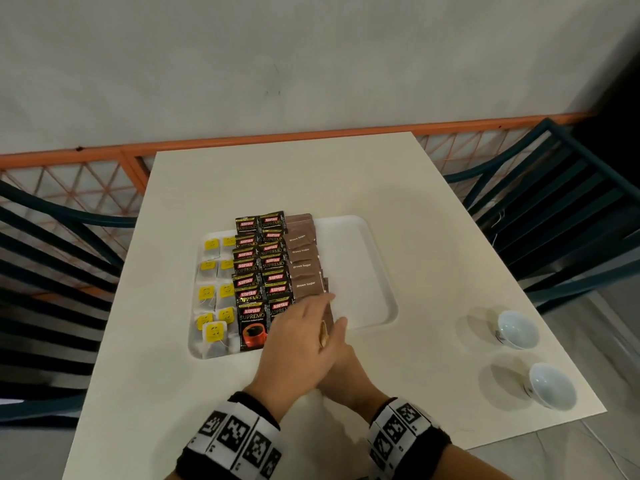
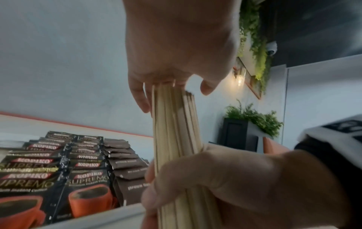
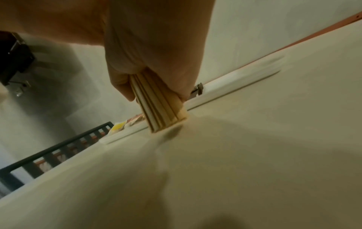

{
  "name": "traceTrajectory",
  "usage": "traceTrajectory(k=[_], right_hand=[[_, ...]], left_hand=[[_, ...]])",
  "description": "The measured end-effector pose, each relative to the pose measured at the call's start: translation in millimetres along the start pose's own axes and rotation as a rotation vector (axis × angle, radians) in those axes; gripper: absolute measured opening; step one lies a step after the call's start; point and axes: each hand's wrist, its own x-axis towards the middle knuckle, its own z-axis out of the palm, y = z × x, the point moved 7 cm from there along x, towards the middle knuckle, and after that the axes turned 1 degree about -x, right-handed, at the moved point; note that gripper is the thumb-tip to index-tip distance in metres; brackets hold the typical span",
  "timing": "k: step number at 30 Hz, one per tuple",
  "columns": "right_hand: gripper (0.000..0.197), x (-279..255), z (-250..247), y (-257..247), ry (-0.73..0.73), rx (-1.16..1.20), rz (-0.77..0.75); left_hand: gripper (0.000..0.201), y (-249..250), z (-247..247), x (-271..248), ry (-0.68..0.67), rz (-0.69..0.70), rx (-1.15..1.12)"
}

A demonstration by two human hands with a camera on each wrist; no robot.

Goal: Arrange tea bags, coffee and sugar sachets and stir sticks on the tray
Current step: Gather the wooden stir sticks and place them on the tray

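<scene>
Both hands met over the near edge of the white rectangular plastic tray [image 1: 363,271], which sat in the middle of the cream rectangular table [image 1: 242,181].

Right hand [image 1: 343,368]: fingers curled round the lower part of a bundle of pale wooden stir sticks [image 2: 174,124], held upright. In the right wrist view the bundle's bottom end stood just above or on the table surface; contact could not be judged.

Left hand [image 1: 298,337]: laid flat over the bundle's top end, fingers fairly straight and only loosely bent, palm touching the stick tips. No grasp round the sticks was seen.

Tray contents, left to right:
- paper tea bags with yellow square tags [image 1: 214,296], two columns along the left side;
- black Kopiko Supremo coffee sachets with red logo [image 1: 259,271], two overlapping columns in the middle;
- brown paper sugar sachets [image 1: 303,261], one overlapping column just right of the coffee, its near end hidden under the left hand.

The tray's right part was bare white plastic.

Two small white ceramic bowls [image 1: 533,358] stood near the table's right edge, well apart from the tray. Dark teal slatted chairs [image 1: 571,209] flanked the table on both sides; an orange lattice railing [image 1: 104,178] ran behind it.
</scene>
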Motion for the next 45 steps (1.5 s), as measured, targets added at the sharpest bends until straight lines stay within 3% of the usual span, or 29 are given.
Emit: traceTrajectory(k=[2,4,9,12,15,18,28,33,45], right_hand=[[0.035,6.3,-11.8,13.3,0.013,0.114,0.088],[0.033,16.2,-24.6,20.8,-0.015,0.186,0.180],[0.026,43.0,-60.5,25.3,-0.101,0.334,0.284],[0.026,61.2,-77.7,37.5,-0.137,0.387,0.374],[0.026,83.8,-89.7,49.4,-0.144,0.387,0.472],[0.008,105.7,-102.7,55.4,-0.124,0.341,0.539],[0.021,153.9,-106.6,65.6,-0.052,0.140,0.600],[0.022,160.8,-109.3,61.7,-0.047,0.007,0.527],[0.034,159.7,-127.4,54.9,-0.095,-0.298,0.389]], left_hand=[[0.049,-9.3,-10.3,8.7,0.071,-0.144,-0.163],[0.047,-23.7,-4.4,16.6,0.057,-0.345,-0.372],[0.036,-40.9,61.2,29.2,-0.315,-0.749,-0.825],[0.032,-43.8,81.7,49.4,-0.343,-0.856,-0.886],[0.027,-39.7,92.9,76.7,-0.335,-0.886,-0.898],[0.021,-36.0,98.0,101.4,-0.281,-0.865,-0.848],[0.034,-57.2,107.8,132.6,-0.101,-0.889,-0.680],[0.035,-61.0,100.8,136.4,-0.042,-0.853,-0.543],[0.030,-61.5,104.4,138.0,-0.089,-0.813,-0.395]])
